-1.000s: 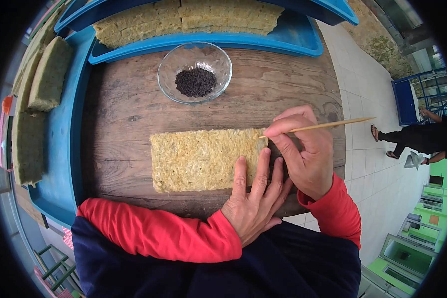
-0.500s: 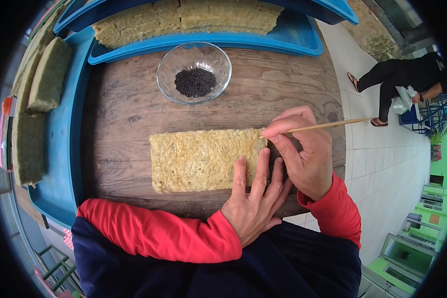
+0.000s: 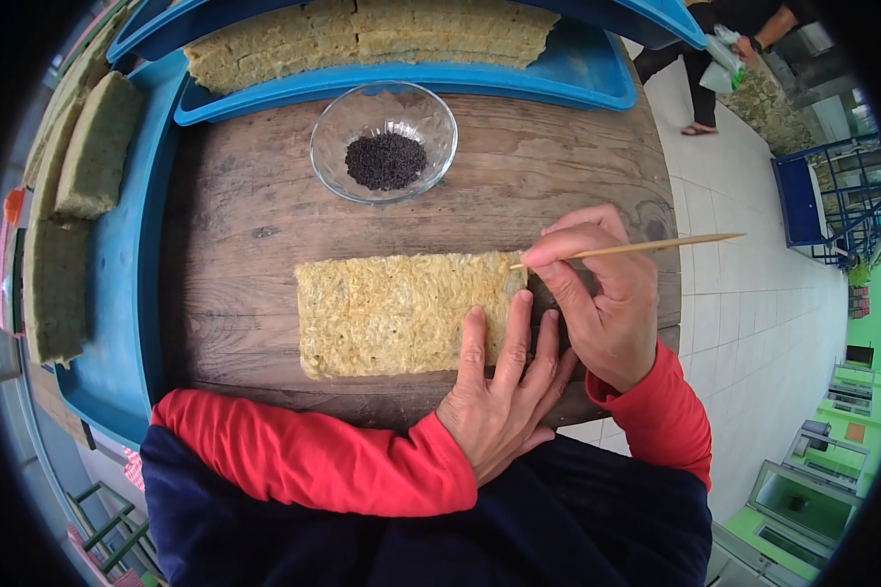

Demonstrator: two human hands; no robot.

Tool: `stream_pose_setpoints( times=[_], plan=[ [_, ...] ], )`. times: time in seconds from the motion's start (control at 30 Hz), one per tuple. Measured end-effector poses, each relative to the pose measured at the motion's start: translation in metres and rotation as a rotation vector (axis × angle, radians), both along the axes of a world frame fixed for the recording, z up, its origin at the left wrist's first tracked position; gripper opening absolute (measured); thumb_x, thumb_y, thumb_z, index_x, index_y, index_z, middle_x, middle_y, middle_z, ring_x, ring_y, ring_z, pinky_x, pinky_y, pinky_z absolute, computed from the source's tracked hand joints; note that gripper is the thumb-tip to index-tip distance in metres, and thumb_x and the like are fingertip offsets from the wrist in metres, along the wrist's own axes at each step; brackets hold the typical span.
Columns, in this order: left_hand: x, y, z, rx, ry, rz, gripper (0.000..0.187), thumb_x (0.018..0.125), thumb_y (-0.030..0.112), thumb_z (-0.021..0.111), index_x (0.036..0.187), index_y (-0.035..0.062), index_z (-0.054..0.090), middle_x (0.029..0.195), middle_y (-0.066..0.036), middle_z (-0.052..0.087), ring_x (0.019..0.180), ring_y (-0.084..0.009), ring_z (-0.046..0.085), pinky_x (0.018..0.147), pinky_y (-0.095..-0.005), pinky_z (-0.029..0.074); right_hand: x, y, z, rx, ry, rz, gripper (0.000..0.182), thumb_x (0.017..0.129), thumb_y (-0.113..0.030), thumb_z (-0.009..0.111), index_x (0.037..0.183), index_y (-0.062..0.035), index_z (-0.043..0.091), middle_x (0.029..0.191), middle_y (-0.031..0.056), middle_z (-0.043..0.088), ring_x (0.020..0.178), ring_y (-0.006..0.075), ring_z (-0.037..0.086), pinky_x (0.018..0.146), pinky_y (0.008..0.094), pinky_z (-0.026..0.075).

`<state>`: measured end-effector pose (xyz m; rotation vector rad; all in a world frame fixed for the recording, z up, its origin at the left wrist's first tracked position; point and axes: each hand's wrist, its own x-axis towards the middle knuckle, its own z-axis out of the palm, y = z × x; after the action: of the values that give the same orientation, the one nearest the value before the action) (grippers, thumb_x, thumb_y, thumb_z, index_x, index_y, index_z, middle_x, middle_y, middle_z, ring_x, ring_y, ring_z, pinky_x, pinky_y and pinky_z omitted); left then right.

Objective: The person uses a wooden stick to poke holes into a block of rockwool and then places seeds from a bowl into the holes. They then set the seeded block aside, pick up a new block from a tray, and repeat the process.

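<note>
Right now the fibrous yellow-tan slab [image 3: 392,318] lies flat on the wooden table [image 3: 250,205], most of it left of your fingers, its right end under your left hand [image 3: 504,396]. Left fingers spread, palm down, gripping nothing; two fingertips rest on the slab, the others sit at or past its right edge. Your right hand [image 3: 605,308] pinches a thin wooden stick [image 3: 666,243] between thumb and fingertips, close to one end. That tip pokes out just left of the pinch, at the slab's upper right corner; you cannot tell whether it enters the fibre. Other end runs right, beyond your knuckles, over pale floor tiles [image 3: 734,333]. Up and left of your right fingers: glass bowl [image 3: 442,147], dark grains [image 3: 386,164] inside. Farther above your fingers, a blue tray [image 3: 582,83] with tan blocks [image 3: 284,49]. Well left of them, a second blue tray [image 3: 117,323], more blocks alongside. Beyond your right hand, upper right, a person [image 3: 700,88] with a plastic bag [image 3: 722,64].
</note>
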<state>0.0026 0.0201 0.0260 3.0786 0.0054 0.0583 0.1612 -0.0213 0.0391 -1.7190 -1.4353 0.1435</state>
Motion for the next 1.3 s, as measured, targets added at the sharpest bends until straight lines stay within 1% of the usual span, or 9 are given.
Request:
stream_pose_setpoints(
  times=[0.1, 0.17, 0.27, 0.33, 0.43, 0.5, 0.63, 0.7, 1.3],
  plan=[
    [0.0, 0.0, -0.002, -0.024, -0.03, 0.001, 0.082, 0.068, 0.064, 0.061, 0.136, 0.0211, 0.046, 0.142, -0.012, 0.037, 0.135, -0.0424, 0.028, 0.098, -0.0683, 0.031, 0.003, 0.0, -0.003, 0.098, -0.017, -0.004, 0.01, 0.081, 0.001, 0.063, 0.087, -0.0074, 0.066, 0.081, 0.004, 0.065, 0.08, 0.0223, 0.057, 0.064, 0.0312, 0.048],
    [-0.001, -0.001, -0.002, -0.037, -0.052, -0.001, 0.081, 0.068, 0.063, 0.061, 0.136, 0.0221, 0.046, 0.143, -0.01, 0.037, 0.136, -0.0406, 0.027, 0.098, -0.0702, 0.029, -0.001, -0.003, -0.003, 0.088, 0.17, -0.026, 0.005, 0.09, -0.003, 0.057, 0.094, -0.003, 0.061, 0.083, 0.0075, 0.062, 0.084, 0.0209, 0.057, 0.072, 0.0298, 0.046],
    [-0.002, -0.004, -0.003, 0.016, -0.069, -0.062, 0.079, 0.067, 0.062, 0.063, 0.135, 0.0246, 0.046, 0.143, -0.005, 0.037, 0.138, -0.0334, 0.027, 0.099, -0.0731, 0.025, 0.003, -0.002, -0.005, 0.13, 0.057, 0.069, 0.007, 0.094, -0.005, 0.053, 0.097, -0.0031, 0.058, 0.084, 0.0081, 0.062, 0.084, 0.0202, 0.056, 0.072, 0.0297, 0.046],
    [-0.005, -0.009, -0.009, 0.093, -0.096, -0.064, 0.066, 0.075, 0.054, 0.058, 0.134, 0.0264, 0.047, 0.142, -0.003, 0.038, 0.138, -0.0266, 0.027, 0.1, -0.0739, 0.024, 0.0, 0.002, -0.004, 0.152, 0.09, 0.077, 0.008, 0.094, -0.007, 0.052, 0.094, -0.0026, 0.059, 0.084, 0.0078, 0.062, 0.082, 0.0199, 0.056, 0.071, 0.0297, 0.046],
    [-0.008, -0.014, -0.014, 0.149, -0.131, -0.053, 0.055, 0.083, 0.046, 0.05, 0.134, 0.0271, 0.046, 0.141, -0.002, 0.039, 0.137, -0.024, 0.028, 0.1, -0.0735, 0.024, -0.003, 0.009, 0.0, 0.127, -0.013, 0.136, 0.008, 0.092, -0.006, 0.055, 0.093, -0.0016, 0.061, 0.084, 0.0076, 0.063, 0.081, 0.02, 0.056, 0.071, 0.0293, 0.046],
    [-0.009, -0.015, -0.015, 0.14, -0.125, -0.055, 0.052, 0.085, 0.043, 0.047, 0.134, 0.0271, 0.046, 0.141, -0.002, 0.04, 0.136, -0.0236, 0.03, 0.101, -0.0737, 0.023, -0.011, 0.017, 0.004, 0.145, 0.054, 0.111, 0.008, 0.086, -0.005, 0.061, 0.091, -0.0055, 0.067, 0.082, 0.0041, 0.066, 0.077, 0.0225, 0.057, 0.069, 0.0312, 0.046],
    [-0.009, -0.014, -0.018, 0.125, -0.109, -0.074, 0.05, 0.086, 0.041, 0.045, 0.134, 0.0273, 0.046, 0.141, -0.001, 0.04, 0.134, -0.0228, 0.032, 0.102, -0.0741, 0.021, -0.019, 0.023, 0.005, 0.068, 0.011, 0.166, 0.01, 0.087, -0.001, 0.059, 0.095, -0.0004, 0.066, 0.085, 0.0073, 0.064, 0.082, 0.019, 0.056, 0.07, 0.028, 0.046],
    [-0.008, -0.014, -0.019, 0.129, -0.11, -0.067, 0.05, 0.086, 0.041, 0.045, 0.134, 0.0275, 0.046, 0.141, -0.001, 0.04, 0.134, -0.0226, 0.032, 0.102, -0.0742, 0.021, -0.022, 0.025, 0.001, 0.049, 0.093, 0.063, 0.011, 0.084, -0.002, 0.062, 0.092, -0.0062, 0.068, 0.082, 0.0055, 0.066, 0.078, 0.023, 0.058, 0.066, 0.031, 0.047],
    [-0.007, -0.016, -0.021, 0.132, -0.106, -0.052, 0.049, 0.086, 0.041, 0.044, 0.133, 0.0288, 0.047, 0.141, 0.0, 0.04, 0.134, -0.0214, 0.033, 0.102, -0.0741, 0.021, -0.023, 0.026, 0.001, -0.003, 0.054, 0.075, 0.009, 0.083, -0.004, 0.063, 0.09, -0.0076, 0.068, 0.081, 0.0056, 0.066, 0.077, 0.0244, 0.058, 0.068, 0.0327, 0.047]
  ],
)
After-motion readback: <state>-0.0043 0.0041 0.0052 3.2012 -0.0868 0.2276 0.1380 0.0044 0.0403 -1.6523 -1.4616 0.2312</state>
